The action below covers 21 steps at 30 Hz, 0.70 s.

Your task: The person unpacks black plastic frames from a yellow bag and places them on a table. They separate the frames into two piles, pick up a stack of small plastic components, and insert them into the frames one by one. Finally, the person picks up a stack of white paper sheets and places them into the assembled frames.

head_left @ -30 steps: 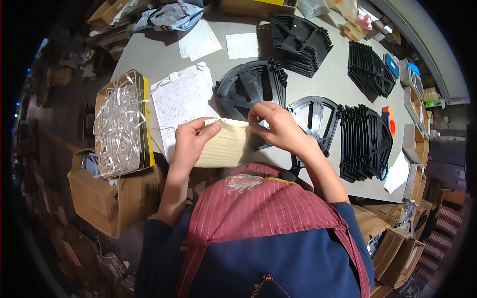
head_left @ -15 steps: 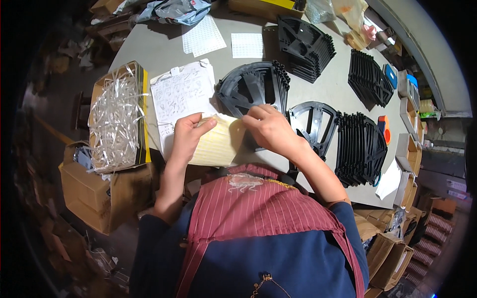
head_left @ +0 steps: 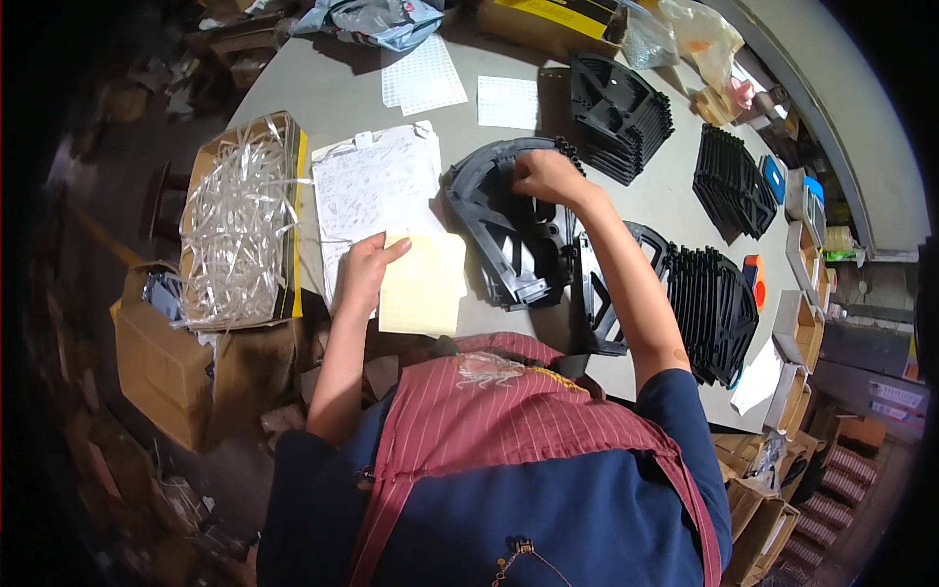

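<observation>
My left hand pinches the left edge of a pale yellow sheet, which looks like a sticker sheet with faint rows. That sheet lies flat to the camera at the table's near edge. Above a black fan-shaped plastic part is my right hand, its fingers curled closed near the part's far rim. Whatever sits in those fingertips is too small or hidden to make out. Another black fan-shaped part stands just right of the first, partly behind my right forearm.
Stacks of black parts stand at right, at back and far right. Handwritten papers lie left of centre, white dotted sheets farther back. A box of shiny strips borders the left; an orange tape dispenser the right.
My right hand has left the yellow sheet and moved right and away to the black part. The sheet, still in my left hand, now lies flatter. The whole view has shifted slightly.
</observation>
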Available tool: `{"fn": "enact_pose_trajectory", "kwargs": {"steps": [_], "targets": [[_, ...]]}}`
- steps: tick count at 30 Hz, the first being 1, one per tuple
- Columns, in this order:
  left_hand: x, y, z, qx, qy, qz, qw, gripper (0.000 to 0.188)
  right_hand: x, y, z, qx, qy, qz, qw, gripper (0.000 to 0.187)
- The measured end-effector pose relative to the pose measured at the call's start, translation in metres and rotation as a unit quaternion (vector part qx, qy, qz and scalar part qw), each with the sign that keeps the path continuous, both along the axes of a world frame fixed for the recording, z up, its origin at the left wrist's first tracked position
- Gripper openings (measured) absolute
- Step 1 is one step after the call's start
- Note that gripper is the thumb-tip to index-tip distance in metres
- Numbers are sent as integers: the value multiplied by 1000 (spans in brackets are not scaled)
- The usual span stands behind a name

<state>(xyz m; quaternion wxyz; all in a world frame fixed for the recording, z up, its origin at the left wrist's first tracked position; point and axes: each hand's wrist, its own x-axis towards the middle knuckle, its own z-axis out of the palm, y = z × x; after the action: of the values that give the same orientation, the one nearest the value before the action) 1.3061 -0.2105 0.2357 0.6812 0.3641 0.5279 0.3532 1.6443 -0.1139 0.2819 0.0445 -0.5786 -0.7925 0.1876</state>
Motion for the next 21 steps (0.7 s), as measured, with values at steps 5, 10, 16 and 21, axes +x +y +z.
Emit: {"fn": "enact_pose_trajectory", "kwargs": {"steps": [5,10,16,21], "targets": [[3,-1,0,3,15,7,1000,26,-8,-19,11,25,-47,-114,992,52],[1,3,-8,19,17,-3,1000,26,-13,-67,22,15,22,-141,990,54],[1,1,-7,14,13,7,1000,29,68,-144,47,7,33,-357,933,53],[4,8,-6,-11,-9,-1,1000,31,132,-189,2,-86,-19,-411,907,57]]}}
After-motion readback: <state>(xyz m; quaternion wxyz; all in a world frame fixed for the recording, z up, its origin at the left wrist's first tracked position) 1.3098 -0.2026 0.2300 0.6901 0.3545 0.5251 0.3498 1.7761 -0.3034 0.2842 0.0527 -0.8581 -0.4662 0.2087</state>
